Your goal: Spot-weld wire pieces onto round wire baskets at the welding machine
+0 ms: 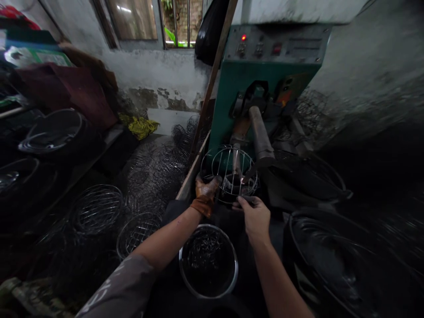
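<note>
A round wire rack (pixel 231 170) with parallel bars is held up at the front of a green spot-welding machine (pixel 217 104). My left hand (pixel 206 192), in a worn orange glove, is closed on the left side of its rim. My right hand (pixel 256 216) pinches at the rack's near rim; dark coverings show on some fingertips, and any small piece between them is hidden. Behind the bars stands the lower electrode (pixel 236 159), while the thick upper arm (pixel 261 132) reaches toward the rack. Below my hands sits a metal-rimmed bowl (pixel 236 265) containing short metal pieces (pixel 208 249).
Finished-looking round wire racks (pixel 96 207) are piled at left, with tangled wire (pixel 155 163) on the floor. A dark tub (pixel 298 256) stands at right. A wooden post (pixel 217 66) rises beside the machine, whose panel has a lit red lamp (pixel 244 37).
</note>
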### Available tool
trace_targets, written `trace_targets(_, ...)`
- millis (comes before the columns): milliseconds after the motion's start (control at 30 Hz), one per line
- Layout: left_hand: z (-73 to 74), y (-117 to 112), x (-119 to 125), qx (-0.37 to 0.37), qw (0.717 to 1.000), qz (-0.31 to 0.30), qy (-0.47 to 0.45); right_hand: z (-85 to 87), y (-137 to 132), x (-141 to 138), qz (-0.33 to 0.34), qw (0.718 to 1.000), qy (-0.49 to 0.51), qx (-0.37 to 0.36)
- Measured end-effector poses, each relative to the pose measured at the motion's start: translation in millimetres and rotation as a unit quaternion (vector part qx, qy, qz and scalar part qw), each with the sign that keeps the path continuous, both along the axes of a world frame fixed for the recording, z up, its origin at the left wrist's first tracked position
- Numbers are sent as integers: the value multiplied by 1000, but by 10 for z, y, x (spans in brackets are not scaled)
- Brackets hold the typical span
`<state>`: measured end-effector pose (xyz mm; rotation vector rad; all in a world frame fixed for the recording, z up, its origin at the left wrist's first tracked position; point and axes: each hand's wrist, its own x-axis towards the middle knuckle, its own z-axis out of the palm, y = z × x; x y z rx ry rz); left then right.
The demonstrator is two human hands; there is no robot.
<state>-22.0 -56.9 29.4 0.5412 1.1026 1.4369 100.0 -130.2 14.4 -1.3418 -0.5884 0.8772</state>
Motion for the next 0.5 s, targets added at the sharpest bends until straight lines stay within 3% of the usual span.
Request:
trace_targets(133, -14, 24, 30, -71, 997, -7, -38, -11, 17, 5, -1, 1000, 19, 2)
trace_targets(333, 112, -38, 40, -71, 996, -9, -58, -2, 7, -16, 20, 996, 81, -37)
trace_targets(500, 75, -78, 25, -61, 997, -8, -51, 2, -45, -32, 24, 998, 8, -56)
